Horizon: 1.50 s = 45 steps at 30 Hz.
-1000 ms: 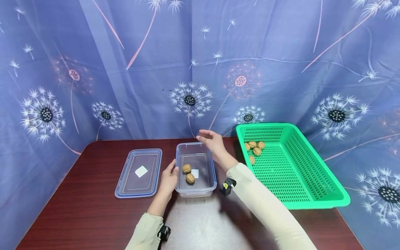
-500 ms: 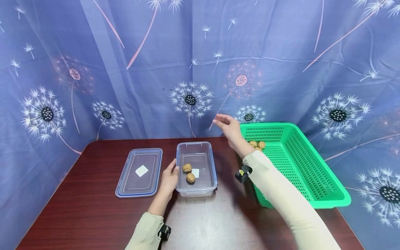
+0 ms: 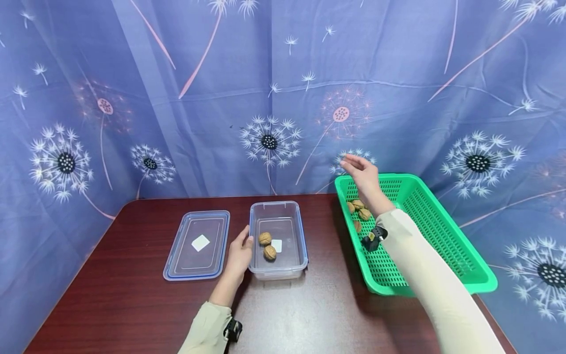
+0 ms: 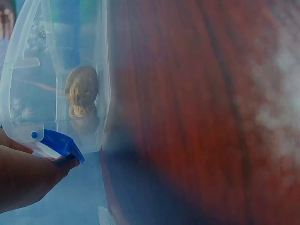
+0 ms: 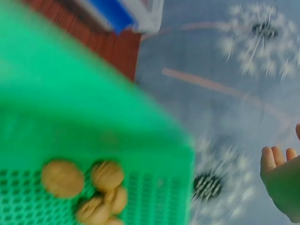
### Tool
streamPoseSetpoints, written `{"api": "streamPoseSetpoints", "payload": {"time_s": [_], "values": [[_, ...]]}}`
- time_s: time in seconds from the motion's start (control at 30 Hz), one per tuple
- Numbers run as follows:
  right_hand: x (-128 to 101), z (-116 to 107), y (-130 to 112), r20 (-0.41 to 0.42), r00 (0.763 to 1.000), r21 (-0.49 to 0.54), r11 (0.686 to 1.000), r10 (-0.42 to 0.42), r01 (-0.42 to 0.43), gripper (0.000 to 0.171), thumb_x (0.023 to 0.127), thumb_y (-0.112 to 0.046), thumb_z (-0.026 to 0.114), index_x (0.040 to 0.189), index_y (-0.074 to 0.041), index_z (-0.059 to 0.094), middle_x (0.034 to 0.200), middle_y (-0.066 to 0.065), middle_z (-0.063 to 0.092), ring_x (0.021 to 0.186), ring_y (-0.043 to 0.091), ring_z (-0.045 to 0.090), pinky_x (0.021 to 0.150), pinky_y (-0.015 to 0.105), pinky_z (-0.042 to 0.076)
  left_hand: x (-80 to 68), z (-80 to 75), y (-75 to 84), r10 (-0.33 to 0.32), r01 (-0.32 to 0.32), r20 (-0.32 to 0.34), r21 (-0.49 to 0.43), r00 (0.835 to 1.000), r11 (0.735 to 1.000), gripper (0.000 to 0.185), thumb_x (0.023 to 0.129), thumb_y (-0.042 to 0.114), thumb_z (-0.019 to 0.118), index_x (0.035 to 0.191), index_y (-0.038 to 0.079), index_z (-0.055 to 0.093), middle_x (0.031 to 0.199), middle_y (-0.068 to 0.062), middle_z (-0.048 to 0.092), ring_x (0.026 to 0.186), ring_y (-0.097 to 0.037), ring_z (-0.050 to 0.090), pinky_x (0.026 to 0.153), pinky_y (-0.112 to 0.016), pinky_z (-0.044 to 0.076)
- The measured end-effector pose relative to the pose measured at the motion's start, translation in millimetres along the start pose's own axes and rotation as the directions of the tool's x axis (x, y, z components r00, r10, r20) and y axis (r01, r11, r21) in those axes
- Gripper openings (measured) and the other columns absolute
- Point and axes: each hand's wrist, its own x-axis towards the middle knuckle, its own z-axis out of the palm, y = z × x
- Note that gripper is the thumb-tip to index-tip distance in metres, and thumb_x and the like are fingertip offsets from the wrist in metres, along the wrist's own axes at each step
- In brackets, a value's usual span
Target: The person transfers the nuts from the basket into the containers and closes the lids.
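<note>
Right of centre in the head view, the right hand hangs released, fingers relaxed, over the far corner of the green basket above its walnuts, while the left hand rests, fingers straight, against the clear container on the tabletop.

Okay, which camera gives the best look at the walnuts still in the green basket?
The right wrist view: the walnuts sit close below, clustered on the green basket mesh, though blurred. The head view shows them small, partly hidden behind the right hand. The left wrist view shows only the container's walnuts.
</note>
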Motion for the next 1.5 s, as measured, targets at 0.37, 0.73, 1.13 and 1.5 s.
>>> {"api": "streamPoseSetpoints", "payload": {"time_s": [0.37,0.73,1.13,1.5], "values": [[14.3,-66.7,40.7,-0.116,0.984,0.106,0.987,0.137,-0.124,0.055,0.094,-0.013,0.062,0.144,-0.001,0.041,0.137,0.009,0.050,0.124,0.016,0.050,0.110,0.031,0.035,1.6,-1.3,0.2,0.004,-0.004,-0.003,0.002,1.000,1.000,0.045,0.100,0.005,0.044,0.144,-0.004,0.038,0.147,-0.024,0.037,0.136,-0.039,0.033,0.112,-0.050,0.028],[22.9,-82.3,81.5,-0.198,0.946,0.050,0.966,0.257,-0.253,0.055,0.096,-0.018,0.059,0.145,-0.005,0.040,0.149,0.013,0.038,0.137,0.024,0.038,0.110,0.029,0.035,1.2,-2.4,0.4,0.000,0.000,-0.003,0.007,1.000,1.000,0.046,0.100,0.006,0.044,0.145,-0.003,0.037,0.148,-0.024,0.037,0.136,-0.039,0.032,0.113,-0.051,0.027],[20.3,-89.6,105.7,-0.206,0.934,-0.102,0.943,0.292,-0.317,0.052,0.098,-0.023,0.056,0.145,-0.007,0.041,0.150,0.013,0.037,0.138,0.027,0.035,0.112,0.037,0.033,0.7,-0.7,-1.3,0.001,-0.001,0.005,0.002,1.000,1.000,0.045,0.101,0.005,0.044,0.144,-0.004,0.037,0.148,-0.023,0.037,0.136,-0.038,0.033,0.112,-0.050,0.028],[16.1,-99.9,117.5,-0.146,0.902,-0.174,0.887,0.407,-0.428,0.057,0.096,-0.023,0.058,0.147,-0.008,0.038,0.156,0.015,0.026,0.142,0.033,0.025,0.114,0.043,0.029,1.0,-0.5,-1.2,-0.003,0.003,0.010,0.004,1.000,1.000,0.045,0.101,0.006,0.043,0.145,-0.004,0.037,0.148,-0.023,0.036,0.137,-0.038,0.031,0.113,-0.051,0.027]]}}
